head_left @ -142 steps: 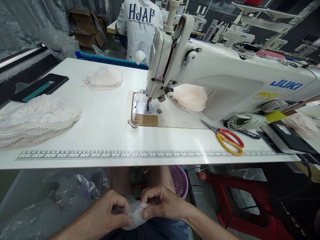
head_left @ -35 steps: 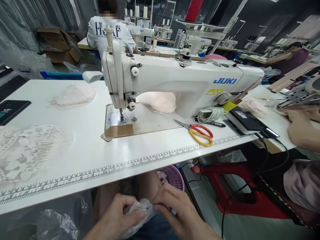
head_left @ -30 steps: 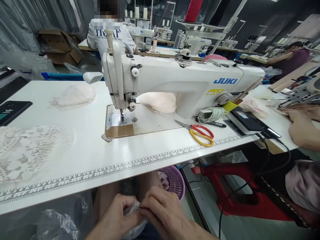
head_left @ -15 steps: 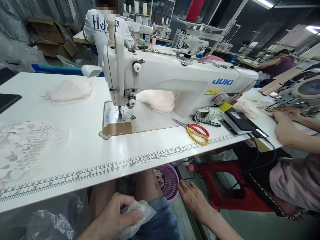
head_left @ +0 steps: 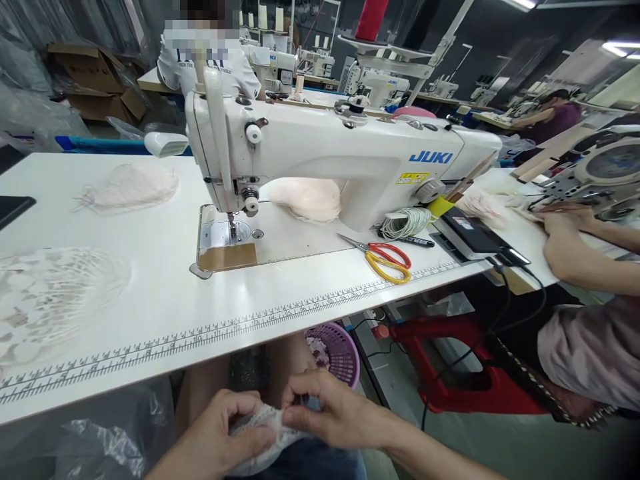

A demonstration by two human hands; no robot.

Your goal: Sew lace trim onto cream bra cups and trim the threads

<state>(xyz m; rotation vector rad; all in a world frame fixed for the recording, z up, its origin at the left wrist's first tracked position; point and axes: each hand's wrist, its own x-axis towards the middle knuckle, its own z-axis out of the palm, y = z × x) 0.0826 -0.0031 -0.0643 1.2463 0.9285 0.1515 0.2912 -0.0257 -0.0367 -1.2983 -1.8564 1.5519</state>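
Over the lap, my left hand point(head_left: 227, 427) grips a white lace fabric piece point(head_left: 267, 421) between thumb and fingers. My right hand point(head_left: 330, 408) pinches the right edge of the same piece, thumb against fingertips. Part of the fabric is hidden behind both hands. Above them, on the white table point(head_left: 165, 307), stands a white sewing machine point(head_left: 320, 143) with its needle area at the left end. A pale cup-shaped fabric piece point(head_left: 313, 199) lies under the machine's arm. Scissors with red and yellow handles point(head_left: 387, 259) rest to the right, near the printed ruler.
Lace fabric point(head_left: 60, 293) and a thin pale piece point(head_left: 130, 187) lie at the table's left. A purple basket point(head_left: 345, 357) with scraps stands below the edge, beside a red stool point(head_left: 465, 373). At right, a co-worker's arm point(head_left: 575, 257) reaches to another machine. Plastic bags point(head_left: 100, 433) sit lower left.
My right hand has moved left from beside the basket to the lace fabric piece and now pinches its edge. My left hand still holds the piece. The view has shifted slightly.
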